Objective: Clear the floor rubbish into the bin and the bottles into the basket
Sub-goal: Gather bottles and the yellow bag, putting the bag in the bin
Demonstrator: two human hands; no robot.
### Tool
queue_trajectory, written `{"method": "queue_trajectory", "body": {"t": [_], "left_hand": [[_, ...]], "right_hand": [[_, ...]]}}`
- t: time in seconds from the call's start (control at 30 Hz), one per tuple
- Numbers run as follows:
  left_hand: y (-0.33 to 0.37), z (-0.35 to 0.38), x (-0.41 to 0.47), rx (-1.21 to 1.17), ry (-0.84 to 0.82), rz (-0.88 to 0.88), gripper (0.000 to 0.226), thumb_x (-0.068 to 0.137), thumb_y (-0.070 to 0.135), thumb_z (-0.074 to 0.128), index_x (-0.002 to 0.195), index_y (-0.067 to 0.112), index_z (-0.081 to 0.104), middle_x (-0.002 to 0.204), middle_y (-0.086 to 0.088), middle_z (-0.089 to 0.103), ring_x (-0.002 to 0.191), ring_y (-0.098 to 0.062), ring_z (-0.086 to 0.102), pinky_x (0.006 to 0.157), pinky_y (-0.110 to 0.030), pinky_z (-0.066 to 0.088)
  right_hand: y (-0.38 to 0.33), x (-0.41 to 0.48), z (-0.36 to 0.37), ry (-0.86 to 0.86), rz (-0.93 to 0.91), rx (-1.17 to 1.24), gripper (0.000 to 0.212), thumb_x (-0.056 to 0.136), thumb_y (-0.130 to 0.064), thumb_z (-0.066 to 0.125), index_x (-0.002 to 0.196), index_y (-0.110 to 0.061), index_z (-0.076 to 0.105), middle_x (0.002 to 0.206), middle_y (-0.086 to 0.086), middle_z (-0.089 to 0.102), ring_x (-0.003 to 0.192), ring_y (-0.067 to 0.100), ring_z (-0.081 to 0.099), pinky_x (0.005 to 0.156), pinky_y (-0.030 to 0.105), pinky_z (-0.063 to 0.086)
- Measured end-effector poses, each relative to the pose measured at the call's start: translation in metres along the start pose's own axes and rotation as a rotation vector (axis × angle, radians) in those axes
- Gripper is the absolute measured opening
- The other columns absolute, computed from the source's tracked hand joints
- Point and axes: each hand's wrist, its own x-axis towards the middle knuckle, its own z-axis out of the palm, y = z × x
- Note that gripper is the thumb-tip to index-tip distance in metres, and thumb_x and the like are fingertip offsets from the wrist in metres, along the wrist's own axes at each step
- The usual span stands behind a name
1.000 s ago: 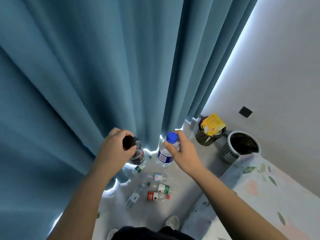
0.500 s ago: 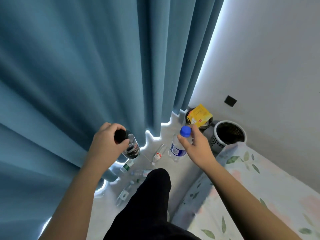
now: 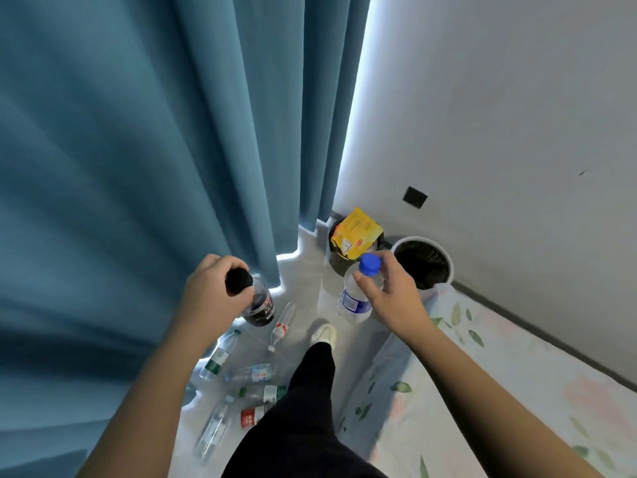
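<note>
Your left fingers curl round the black cap and neck of a dark cola-coloured plastic bottle, which hangs below your left hand, just in front of the hem of the heavy teal curtain. Your right thumb and fingertips pinch the neck of a clear plastic water bottle with a blue cap and blue label. It hangs upright from your right hand, above the floor and near two round containers.

The nearer one is a dark mesh container with a crumpled yellow packet sticking out of its top. Beside it, against the white wall, stands a white perforated container with a dark inside.

More bottles lie on the pale floor under your left forearm:
- a clear one with a red-and-white label
- a green-labelled one
- a pale-labelled one
- a second green-labelled one
- a red-labelled one
- a plain clear one

Your leg in black trousers steps forward between them and the floral bedsheet, with the white shoe planted ahead. A small black square sits on the wall.
</note>
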Motion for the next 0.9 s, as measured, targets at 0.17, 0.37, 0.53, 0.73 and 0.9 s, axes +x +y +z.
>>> {"method": "queue_trajectory", "body": {"t": [0.17, 0.37, 0.53, 0.73, 0.9], "left_hand": [[0.03, 0.035, 0.094, -0.001, -0.092, 0.027, 0.024, 0.074, 0.011, 0.074, 0.093, 0.022, 0.064, 0.096, 0.002, 0.053, 0.082, -0.019, 0.054, 0.071, -0.025, 0.039], [0.082, 0.067, 0.201, -0.035, -0.171, 0.134, 0.025, 0.074, 0.011, 0.074, 0.089, 0.026, 0.062, 0.094, 0.005, 0.051, 0.078, -0.014, 0.055, 0.06, -0.013, 0.038], [0.141, 0.116, 0.263, 0.001, -0.326, 0.279, 0.022, 0.074, 0.01, 0.072, 0.092, 0.021, 0.065, 0.097, 0.003, 0.052, 0.082, -0.018, 0.054, 0.07, -0.022, 0.041], [0.206, 0.195, 0.293, -0.013, -0.456, 0.363, 0.026, 0.078, 0.013, 0.071, 0.102, 0.021, 0.064, 0.104, 0.005, 0.049, 0.09, -0.014, 0.049, 0.077, -0.023, 0.041], [0.246, 0.266, 0.3, -0.025, -0.504, 0.346, 0.029, 0.077, 0.012, 0.073, 0.104, 0.017, 0.064, 0.106, 0.002, 0.05, 0.094, -0.018, 0.052, 0.083, -0.026, 0.044]], "right_hand": [[0.023, 0.075, -0.029, 0.03, 0.047, -0.069, 0.02, 0.09, -0.027, 0.066, 0.099, -0.026, 0.049, 0.087, -0.015, 0.055, 0.08, 0.0, 0.053, 0.067, 0.008, 0.036], [0.054, 0.159, -0.069, 0.118, 0.126, -0.142, 0.021, 0.086, -0.03, 0.069, 0.1, -0.024, 0.054, 0.095, -0.007, 0.058, 0.086, 0.004, 0.052, 0.074, 0.015, 0.035], [0.095, 0.187, -0.108, 0.225, 0.26, -0.234, 0.031, 0.083, -0.025, 0.074, 0.108, -0.011, 0.062, 0.105, 0.0, 0.055, 0.099, 0.016, 0.051, 0.084, 0.022, 0.034], [0.151, 0.211, -0.144, 0.248, 0.399, -0.228, 0.032, 0.083, -0.029, 0.074, 0.11, -0.015, 0.063, 0.105, -0.004, 0.05, 0.102, 0.015, 0.049, 0.086, 0.021, 0.033], [0.206, 0.241, -0.179, 0.22, 0.51, -0.199, 0.036, 0.084, -0.033, 0.072, 0.114, -0.016, 0.062, 0.106, -0.003, 0.046, 0.104, 0.017, 0.049, 0.087, 0.025, 0.038]]}}
